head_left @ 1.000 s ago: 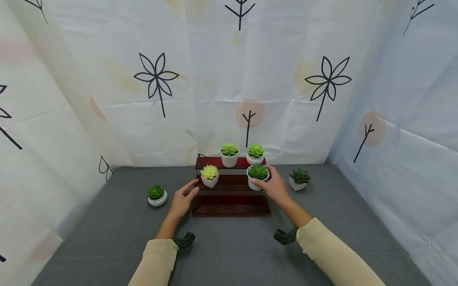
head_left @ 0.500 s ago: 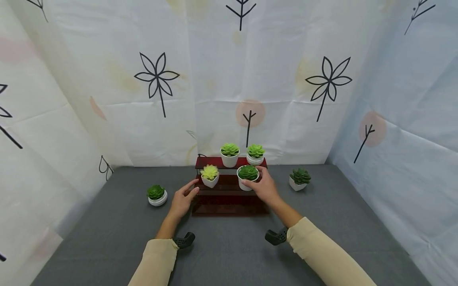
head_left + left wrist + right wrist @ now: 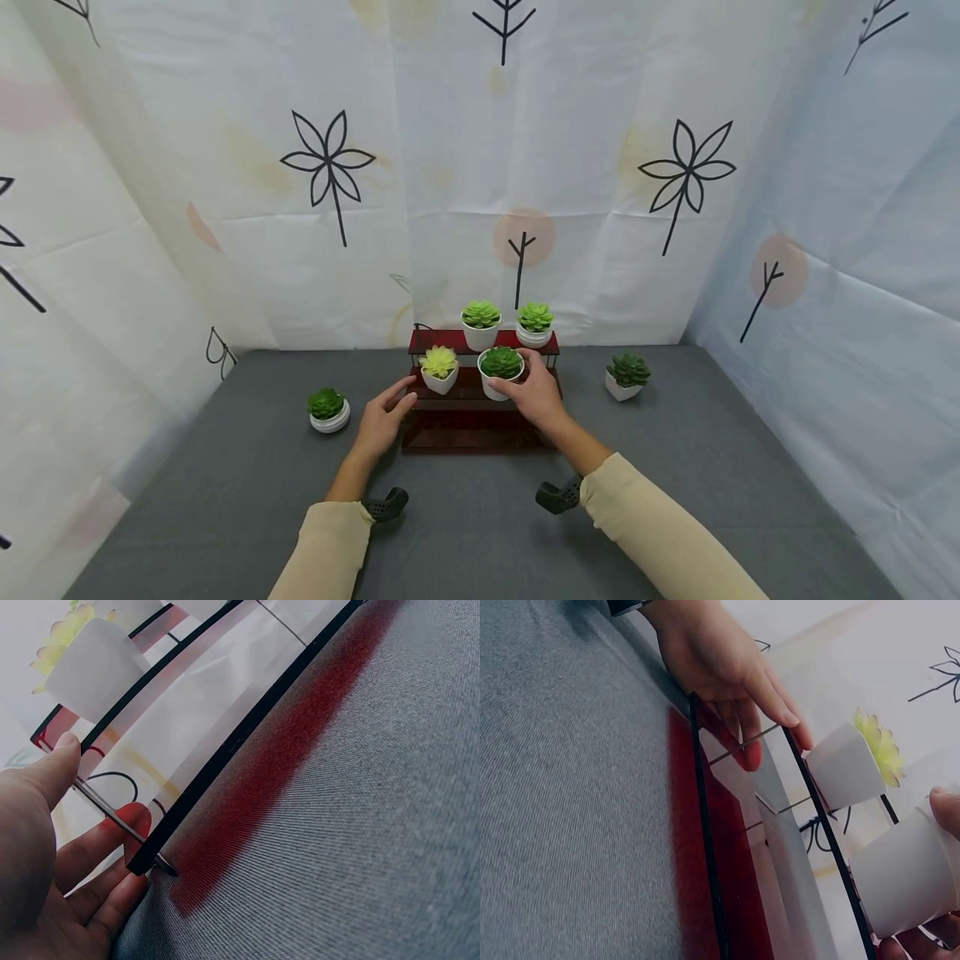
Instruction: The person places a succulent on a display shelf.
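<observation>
A dark red see-through tiered rack (image 3: 480,432) stands on the table. My right hand (image 3: 542,398) holds a white round pot with a dark green succulent (image 3: 499,367) at the middle shelf, thumb in front and fingers round its right side. To its left on that shelf sits a yellow-green succulent in a white angular pot (image 3: 439,372). My left hand (image 3: 381,425) touches the rack's left end with fairly straight fingers. In the left wrist view, its thumb meets the middle shelf's corner beside the wire frame (image 3: 105,808), and one fingertip shows red through the lower shelf.
Two light green succulents, a left one (image 3: 481,325) and a right one (image 3: 535,325), stand on the top shelf. On the grey table (image 3: 480,533), a potted succulent (image 3: 328,410) sits left of the rack and another (image 3: 627,375) right. Patterned white cloth (image 3: 450,167) hangs behind.
My right hand has moved the dark green succulent leftward along the middle shelf, from its right end towards the yellow-green one. My left hand has stayed at the rack's left end.
</observation>
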A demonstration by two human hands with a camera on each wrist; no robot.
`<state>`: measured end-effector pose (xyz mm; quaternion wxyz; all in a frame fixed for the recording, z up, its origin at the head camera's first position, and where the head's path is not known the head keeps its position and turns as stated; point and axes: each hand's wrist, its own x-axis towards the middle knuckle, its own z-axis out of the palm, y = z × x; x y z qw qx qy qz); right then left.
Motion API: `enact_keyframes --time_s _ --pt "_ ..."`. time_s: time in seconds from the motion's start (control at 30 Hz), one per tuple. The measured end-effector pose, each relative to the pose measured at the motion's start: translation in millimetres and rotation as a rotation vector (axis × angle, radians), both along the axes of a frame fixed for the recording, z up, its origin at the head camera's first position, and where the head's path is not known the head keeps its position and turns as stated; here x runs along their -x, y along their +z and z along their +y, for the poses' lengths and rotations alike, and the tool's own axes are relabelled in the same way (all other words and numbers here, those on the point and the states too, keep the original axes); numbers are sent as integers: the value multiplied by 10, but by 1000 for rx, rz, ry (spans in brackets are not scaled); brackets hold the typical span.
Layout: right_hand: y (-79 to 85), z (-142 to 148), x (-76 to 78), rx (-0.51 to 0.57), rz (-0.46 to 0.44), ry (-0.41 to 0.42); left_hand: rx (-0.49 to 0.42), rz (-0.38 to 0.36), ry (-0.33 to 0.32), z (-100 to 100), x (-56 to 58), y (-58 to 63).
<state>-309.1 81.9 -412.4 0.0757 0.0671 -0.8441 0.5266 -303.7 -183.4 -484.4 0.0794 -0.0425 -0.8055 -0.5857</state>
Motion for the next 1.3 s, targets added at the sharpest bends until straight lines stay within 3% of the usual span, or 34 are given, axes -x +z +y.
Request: enact_keyframes --time_s 0.7,0.87,1.3 --pt "-5 -143 0 46 -18 -13 -2 28 -13 5 -12 15" --pt "5 -155 -21 59 -34 -24 13 3 -2 0 -6 -1" --pt "29 73 -197 237 -22 -2 -6 -4 -5 2 11 -12"
